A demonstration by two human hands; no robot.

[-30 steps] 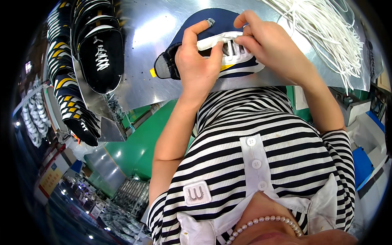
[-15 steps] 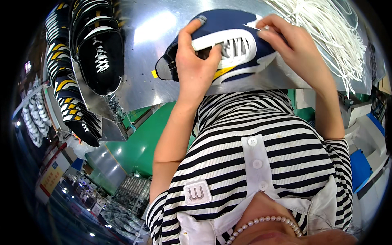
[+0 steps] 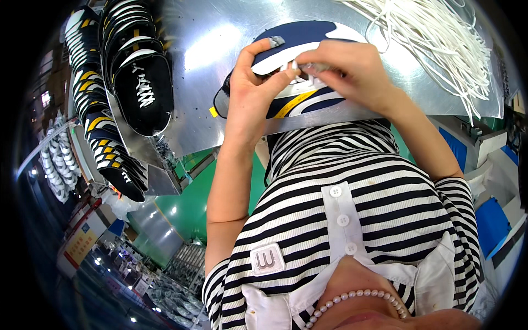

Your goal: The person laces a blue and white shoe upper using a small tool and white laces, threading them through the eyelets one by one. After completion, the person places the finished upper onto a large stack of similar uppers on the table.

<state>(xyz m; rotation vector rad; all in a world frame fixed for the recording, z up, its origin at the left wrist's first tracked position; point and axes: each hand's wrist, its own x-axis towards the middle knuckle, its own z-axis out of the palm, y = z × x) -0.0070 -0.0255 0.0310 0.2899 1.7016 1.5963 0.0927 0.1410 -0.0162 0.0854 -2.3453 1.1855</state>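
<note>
A navy and white shoe upper (image 3: 308, 38) with a yellow stripe lies on the shiny metal table (image 3: 209, 66). My left hand (image 3: 250, 91) grips its near side, thumb pressed against the white lacing panel. My right hand (image 3: 352, 71) rests on top of the shoe, its fingertips pinching a white lace end (image 3: 294, 67) at the eyelets. Both hands meet over the middle of the shoe.
A loose heap of white laces (image 3: 440, 38) lies at the table's far right. A stack of dark laced shoe uppers (image 3: 137, 77) lies on the left part of the table, and more striped ones (image 3: 104, 143) stretch down the left side. Green machinery (image 3: 187, 203) sits below the table.
The shoe has been turned and tilted on the table. My right hand moved from its right end toward the middle and now pinches a lace at the eyelets; my left hand shifted its grip.
</note>
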